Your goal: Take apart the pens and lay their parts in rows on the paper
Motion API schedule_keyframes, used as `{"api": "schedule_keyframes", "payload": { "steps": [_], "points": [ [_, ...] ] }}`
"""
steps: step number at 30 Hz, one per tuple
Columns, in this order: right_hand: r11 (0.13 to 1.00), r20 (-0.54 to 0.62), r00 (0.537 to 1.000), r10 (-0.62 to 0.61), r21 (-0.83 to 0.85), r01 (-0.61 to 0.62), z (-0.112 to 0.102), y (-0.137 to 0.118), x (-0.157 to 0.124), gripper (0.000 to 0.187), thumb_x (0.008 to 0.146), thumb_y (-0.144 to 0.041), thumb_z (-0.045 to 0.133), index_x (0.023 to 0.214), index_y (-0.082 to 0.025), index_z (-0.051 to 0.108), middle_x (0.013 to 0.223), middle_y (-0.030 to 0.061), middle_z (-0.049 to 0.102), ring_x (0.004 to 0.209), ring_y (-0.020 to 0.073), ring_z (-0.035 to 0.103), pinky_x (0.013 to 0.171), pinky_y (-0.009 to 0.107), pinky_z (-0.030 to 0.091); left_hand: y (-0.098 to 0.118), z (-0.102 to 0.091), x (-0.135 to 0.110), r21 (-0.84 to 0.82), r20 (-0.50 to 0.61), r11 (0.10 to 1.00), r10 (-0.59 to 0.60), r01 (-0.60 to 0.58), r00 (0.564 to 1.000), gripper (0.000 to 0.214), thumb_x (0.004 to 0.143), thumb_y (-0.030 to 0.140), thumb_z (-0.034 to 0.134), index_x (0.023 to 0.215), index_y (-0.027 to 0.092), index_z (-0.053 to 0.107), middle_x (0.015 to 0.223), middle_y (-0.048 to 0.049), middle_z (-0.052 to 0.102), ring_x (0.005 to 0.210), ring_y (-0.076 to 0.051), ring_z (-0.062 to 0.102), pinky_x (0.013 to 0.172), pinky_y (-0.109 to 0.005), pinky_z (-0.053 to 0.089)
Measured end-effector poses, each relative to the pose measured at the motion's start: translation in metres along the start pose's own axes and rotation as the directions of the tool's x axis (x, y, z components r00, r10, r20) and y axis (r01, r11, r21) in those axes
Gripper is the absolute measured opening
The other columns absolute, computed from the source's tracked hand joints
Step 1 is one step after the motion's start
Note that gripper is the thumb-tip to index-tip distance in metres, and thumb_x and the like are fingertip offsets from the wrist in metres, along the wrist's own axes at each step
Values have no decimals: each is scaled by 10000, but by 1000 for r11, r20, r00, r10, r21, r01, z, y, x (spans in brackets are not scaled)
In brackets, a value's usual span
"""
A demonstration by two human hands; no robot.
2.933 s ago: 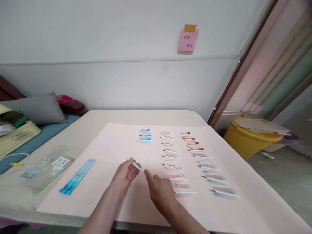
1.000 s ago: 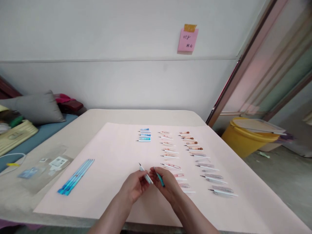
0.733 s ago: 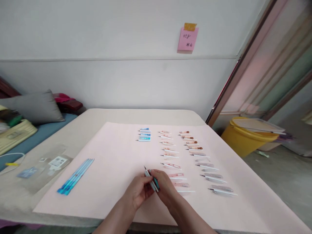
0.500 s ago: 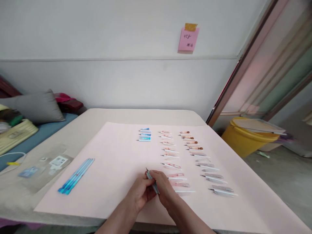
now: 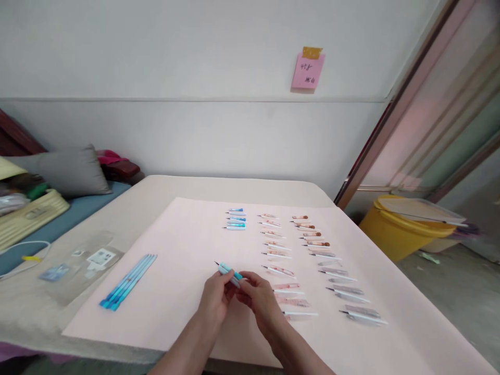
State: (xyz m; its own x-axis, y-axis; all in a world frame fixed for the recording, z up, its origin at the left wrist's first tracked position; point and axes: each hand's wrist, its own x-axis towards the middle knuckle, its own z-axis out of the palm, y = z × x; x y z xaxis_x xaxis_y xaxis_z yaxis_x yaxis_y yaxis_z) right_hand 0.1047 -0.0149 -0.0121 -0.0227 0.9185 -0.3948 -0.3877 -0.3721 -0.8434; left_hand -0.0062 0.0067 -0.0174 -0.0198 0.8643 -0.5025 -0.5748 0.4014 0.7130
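Note:
A pale blue pen (image 5: 223, 267) with a thin dark tip is held over the pink sheet, tip pointing up and left. It seems to be in pieces lying side by side, one of them brighter blue. My left hand (image 5: 214, 298) is closed round it from the left, thumb on top. From the right, the fingers of my right hand (image 5: 258, 298) pinch its near end; they partly hide it. Beyond my hands lie small blue pen parts (image 5: 236, 220) with dark-tipped refills. Several long blue pen barrels (image 5: 128, 282) lie side by side at the left.
Pink pen parts (image 5: 282, 270) and brown and grey ones (image 5: 353, 289) lie in columns on the pink sheet (image 5: 187, 237). A clear plastic bag (image 5: 88, 260) is on the table's left. Beyond the table are a yellow bin (image 5: 394, 229) and a grey cushion (image 5: 78, 169).
Both hands have turned the pen further left, and a brighter blue part now shows. My right hand has shifted back toward the pen's near end. The view has moved slightly.

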Motion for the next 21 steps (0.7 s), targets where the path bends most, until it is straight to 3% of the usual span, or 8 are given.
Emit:
{"api": "schedule_keyframes", "payload": {
  "steps": [13,21],
  "points": [
    [996,-79,993,-83,30,85,11,17,11,290,554,-249,750,806,-122,682,625,7,629,556,107,553,564,228,460,-2,2,2,-64,-53,998,-1,-3,999,77,692,106,626,734,130,567,634,-11,570,524,-81,534,500,-206,435],
    [998,11,998,-66,26,66,9,14,14,260,580,-242,746,797,-112,686,671,26,650,570,102,558,581,224,461,4,3,-2,-35,-42,999,32,-33,999,97,679,146,649,715,136,559,637,-11,566,528,-85,528,495,-214,433]
  ]
}}
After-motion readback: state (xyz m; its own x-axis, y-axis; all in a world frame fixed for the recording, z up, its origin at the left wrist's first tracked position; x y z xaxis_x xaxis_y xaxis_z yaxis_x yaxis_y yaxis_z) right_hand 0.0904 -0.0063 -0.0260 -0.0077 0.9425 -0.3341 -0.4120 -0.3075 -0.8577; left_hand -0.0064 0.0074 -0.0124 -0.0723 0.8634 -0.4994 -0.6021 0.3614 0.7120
